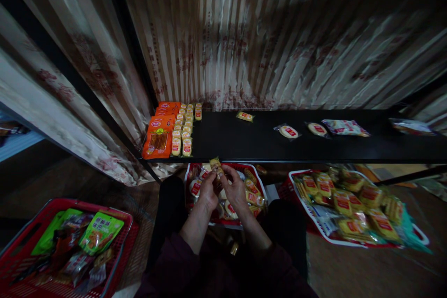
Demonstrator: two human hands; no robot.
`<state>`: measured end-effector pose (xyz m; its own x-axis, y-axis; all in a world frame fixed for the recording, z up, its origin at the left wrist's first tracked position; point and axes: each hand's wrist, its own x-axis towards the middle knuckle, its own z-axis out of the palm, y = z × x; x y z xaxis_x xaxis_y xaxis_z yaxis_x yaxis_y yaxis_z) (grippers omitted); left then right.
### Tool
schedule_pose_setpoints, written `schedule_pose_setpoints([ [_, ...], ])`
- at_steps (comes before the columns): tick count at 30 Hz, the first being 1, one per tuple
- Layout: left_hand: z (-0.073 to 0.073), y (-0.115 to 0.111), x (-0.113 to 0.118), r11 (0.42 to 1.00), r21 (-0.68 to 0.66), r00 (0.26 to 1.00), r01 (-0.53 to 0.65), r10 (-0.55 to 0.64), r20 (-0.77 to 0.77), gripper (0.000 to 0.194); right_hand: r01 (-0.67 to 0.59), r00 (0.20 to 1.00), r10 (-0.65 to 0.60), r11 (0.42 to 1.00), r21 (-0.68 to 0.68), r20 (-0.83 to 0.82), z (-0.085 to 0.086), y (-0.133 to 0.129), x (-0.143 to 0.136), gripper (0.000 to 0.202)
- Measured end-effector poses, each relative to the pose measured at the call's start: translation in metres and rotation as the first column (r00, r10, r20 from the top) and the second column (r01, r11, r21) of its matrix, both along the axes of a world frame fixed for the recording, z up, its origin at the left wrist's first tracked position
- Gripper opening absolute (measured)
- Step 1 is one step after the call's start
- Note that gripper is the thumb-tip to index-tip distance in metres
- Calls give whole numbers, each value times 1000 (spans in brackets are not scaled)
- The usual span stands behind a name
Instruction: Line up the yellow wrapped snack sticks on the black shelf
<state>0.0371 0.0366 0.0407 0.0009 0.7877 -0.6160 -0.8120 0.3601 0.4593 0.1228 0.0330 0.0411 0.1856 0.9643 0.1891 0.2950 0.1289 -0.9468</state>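
Both my hands meet over a red basket (pixel 261 181) between my knees, just in front of the shelf edge. A small wrapped yellow snack cake (pixel 215 164) is pinched between the fingers of my left hand (pixel 208 191) and my right hand (pixel 234 192). Below them, the basket holds wrapped white round cakes (pixel 230 209) and yellow ones (pixel 254 199). On the black shelf (pixel 223 142), rows of small wrapped cakes (pixel 181 132) stand at the left beside orange snack bags (pixel 159 132). My fingers partly cover the held cake.
A single yellow cake (pixel 245 116), two white round cakes (pixel 289 132) and a pink-white packet (pixel 345 127) lie along the shelf. At right is a basket of yellow packs (pixel 344 202); at left, a red basket (pixel 125 237) with green bags (pixel 101 233). Curtains (pixel 226 32) hang behind.
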Motion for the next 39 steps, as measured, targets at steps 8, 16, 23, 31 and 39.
schedule_pose_setpoints([
  [8,3,-2,0,998,58,1000,13,-13,-3,23,48,996,-49,999,17,75,0,-2,2,27],
  [16,-1,-3,1,983,174,998,62,-56,-36,34,107,962,-140,983,150,233,5,-1,4,24],
  [23,2,-5,1,981,186,997,61,-53,-46,35,114,963,-142,985,132,228,-2,0,6,28],
  [31,-3,-6,-1,965,249,989,86,-52,-141,38,112,981,-108,994,-15,161,-7,-3,7,35],
  [39,6,-8,2,954,285,964,91,-12,-267,39,70,998,-70,994,-89,8,3,-5,3,44],
])
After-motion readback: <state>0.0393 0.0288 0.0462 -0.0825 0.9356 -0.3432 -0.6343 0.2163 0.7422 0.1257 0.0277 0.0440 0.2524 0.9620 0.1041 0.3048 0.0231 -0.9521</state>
